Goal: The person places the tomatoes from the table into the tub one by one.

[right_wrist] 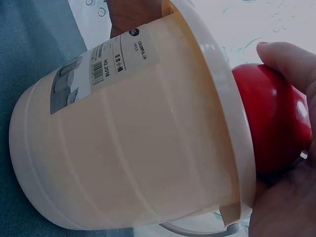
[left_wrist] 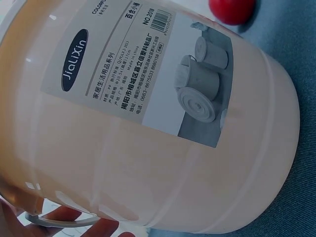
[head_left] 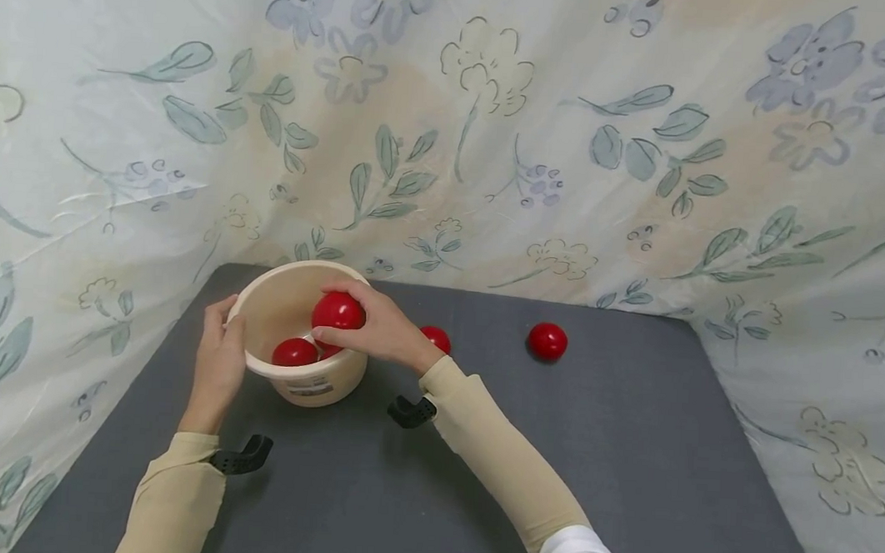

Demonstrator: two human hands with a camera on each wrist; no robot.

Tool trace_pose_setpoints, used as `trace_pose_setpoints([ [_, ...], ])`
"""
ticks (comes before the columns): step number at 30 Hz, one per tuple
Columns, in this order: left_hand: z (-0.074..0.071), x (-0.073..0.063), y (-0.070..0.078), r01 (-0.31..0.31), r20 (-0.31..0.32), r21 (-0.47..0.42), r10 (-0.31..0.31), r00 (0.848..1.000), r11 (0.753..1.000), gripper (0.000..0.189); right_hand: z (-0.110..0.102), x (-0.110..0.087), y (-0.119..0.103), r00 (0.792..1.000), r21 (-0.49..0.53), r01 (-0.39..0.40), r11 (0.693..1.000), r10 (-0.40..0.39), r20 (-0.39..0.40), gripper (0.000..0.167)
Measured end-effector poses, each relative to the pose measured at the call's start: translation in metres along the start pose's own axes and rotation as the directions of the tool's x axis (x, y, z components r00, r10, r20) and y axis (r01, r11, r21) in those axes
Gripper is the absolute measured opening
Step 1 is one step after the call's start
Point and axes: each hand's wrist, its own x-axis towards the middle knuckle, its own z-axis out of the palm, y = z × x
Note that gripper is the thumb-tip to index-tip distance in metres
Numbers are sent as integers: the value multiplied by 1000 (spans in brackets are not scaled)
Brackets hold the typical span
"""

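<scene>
A cream plastic bucket (head_left: 335, 379) with a printed label (left_wrist: 133, 64) stands tilted toward me on the left of the table. My left hand (head_left: 220, 365) grips its left rim; in the left wrist view, fingers (left_wrist: 59, 217) show by the bucket's handle (left_wrist: 64, 222). My right hand (head_left: 383, 323) holds a glossy red ball (head_left: 338, 311) between thumb and fingers at the bucket's mouth. In the right wrist view that ball (right_wrist: 271, 118) is just past the rim. More red balls (head_left: 295, 352) lie inside the bucket, partly hidden by the held one.
One red ball (head_left: 435, 338) lies right of the bucket, partly behind my right wrist. Another red ball (head_left: 547, 341) sits farther right on the dark grey table (head_left: 628, 453). A floral curtain (head_left: 494, 146) borders the table at the back and sides.
</scene>
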Motion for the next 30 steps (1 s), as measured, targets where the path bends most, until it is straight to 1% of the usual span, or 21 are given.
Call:
trace_pose_setpoints([
  [4,-1,-2,-2,-10,10,-11,10,1000,1000,58,1,1,2,1000,-3,21,1000,-21,2,61],
  [9,-1,-3,-2,-21,15,-15,22,1000,1000,58,1,0,3,1000,-1,20,1000,-20,-4,62],
  [16,0,-3,-1,-18,6,-9,18,1000,1000,58,0,0,3,1000,7,23,1000,-23,-2,63],
  [30,0,-1,-2,-11,19,-9,11,1000,1000,58,1,-1,5,999,52,44,998,-45,10,64],
])
